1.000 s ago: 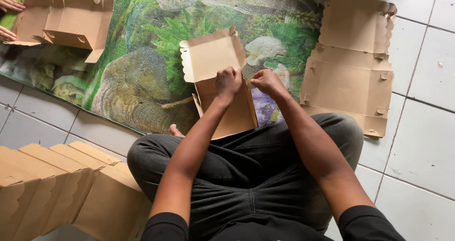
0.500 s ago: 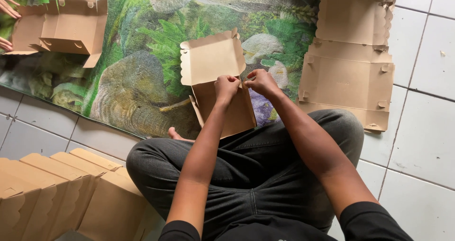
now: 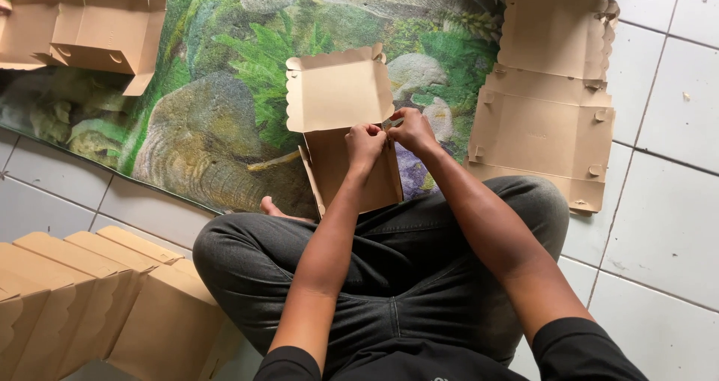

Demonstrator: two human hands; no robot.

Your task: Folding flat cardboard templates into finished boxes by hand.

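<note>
Since the earlier frame both hands have closed in on the right rear corner of the half-folded cardboard box [image 3: 341,119]. The left hand [image 3: 365,143] and right hand [image 3: 410,129] each pinch that corner, apparently to steady the side wall against its tab. The box rests just ahead of the crossed legs, lid flap raised. Flat box blanks [image 3: 550,96] lie right of the right hand; finished boxes [image 3: 97,299] stack behind the left elbow.
</note>
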